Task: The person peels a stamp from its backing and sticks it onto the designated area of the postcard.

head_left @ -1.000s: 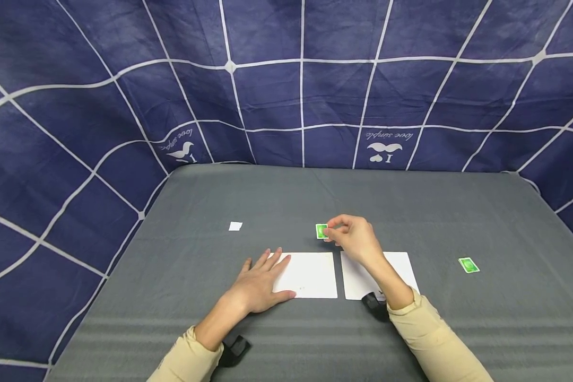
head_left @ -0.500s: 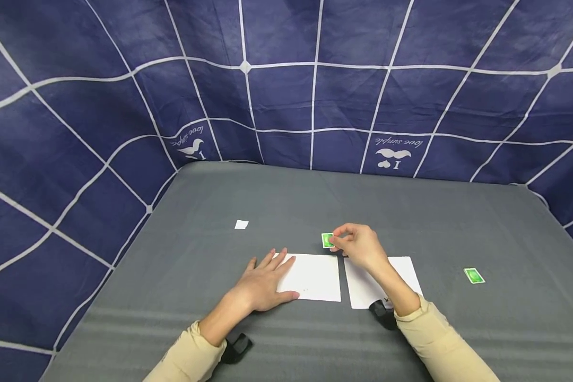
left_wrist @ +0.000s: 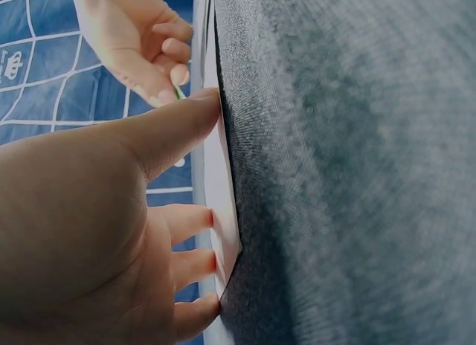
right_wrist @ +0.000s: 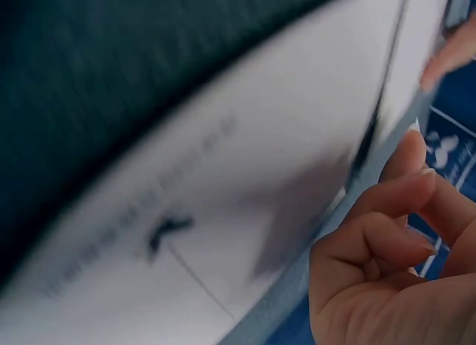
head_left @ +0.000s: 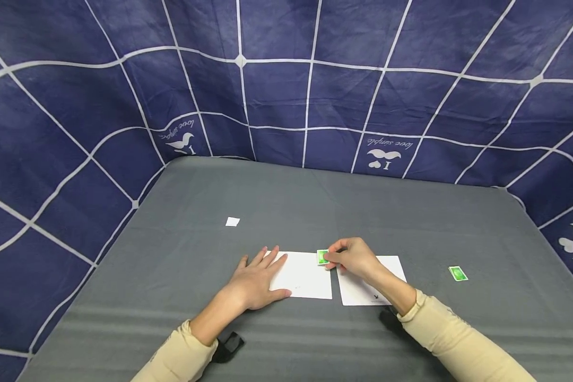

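Note:
My right hand (head_left: 357, 258) pinches a small green card with a white border (head_left: 322, 257) between thumb and fingers. In the head view the card overlaps the top right corner of the left white sheet (head_left: 305, 281). My left hand (head_left: 255, 284) rests on that sheet's left part, fingers spread and straight. The left wrist view shows the thumb (left_wrist: 182, 126) and fingertips touching the sheet. Under my right forearm lies a second white sheet (head_left: 358, 292), which bears a dark printed arrow (right_wrist: 169, 233) in the right wrist view.
Another green card (head_left: 458, 273) lies on the grey cloth (head_left: 410, 223) to the right. A small white piece of paper (head_left: 232, 222) sits at the upper left. Behind the table hangs a blue curtain with white grid lines (head_left: 277, 95).
My right hand has brought the green card toward me, from the bare cloth beyond the sheets to over the left sheet's corner. The left hand stays on its sheet. The head view has shifted slightly.

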Demonstrator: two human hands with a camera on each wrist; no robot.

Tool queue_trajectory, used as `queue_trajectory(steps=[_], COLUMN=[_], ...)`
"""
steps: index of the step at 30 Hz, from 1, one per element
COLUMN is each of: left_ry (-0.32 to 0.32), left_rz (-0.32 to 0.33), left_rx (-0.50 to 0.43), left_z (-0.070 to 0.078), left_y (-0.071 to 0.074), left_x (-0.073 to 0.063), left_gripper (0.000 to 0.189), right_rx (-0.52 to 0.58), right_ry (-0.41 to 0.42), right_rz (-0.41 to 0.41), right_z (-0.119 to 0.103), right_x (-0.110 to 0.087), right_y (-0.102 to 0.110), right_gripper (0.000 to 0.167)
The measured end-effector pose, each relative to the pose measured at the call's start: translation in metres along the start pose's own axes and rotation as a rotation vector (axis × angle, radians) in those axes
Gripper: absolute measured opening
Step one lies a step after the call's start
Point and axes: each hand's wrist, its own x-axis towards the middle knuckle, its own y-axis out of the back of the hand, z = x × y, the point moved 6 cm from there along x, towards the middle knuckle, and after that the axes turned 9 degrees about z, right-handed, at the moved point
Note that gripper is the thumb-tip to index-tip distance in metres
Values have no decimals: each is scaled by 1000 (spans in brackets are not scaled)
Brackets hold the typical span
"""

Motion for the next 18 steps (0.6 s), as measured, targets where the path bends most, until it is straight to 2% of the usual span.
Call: queue_trajectory(steps=[4, 18], left_ry=[6, 3], left_rz=[11, 13], left_rx=[-4, 3], left_z=[-1, -1], left_y=[0, 3], left_x=[-2, 0], left_gripper=[74, 75], right_rx=[-5, -95], right_ry=[-35, -51], right_rz=[18, 34], right_z=[3, 1], right_x=[-1, -1], right_y=[-7, -10], right_gripper=[9, 10])
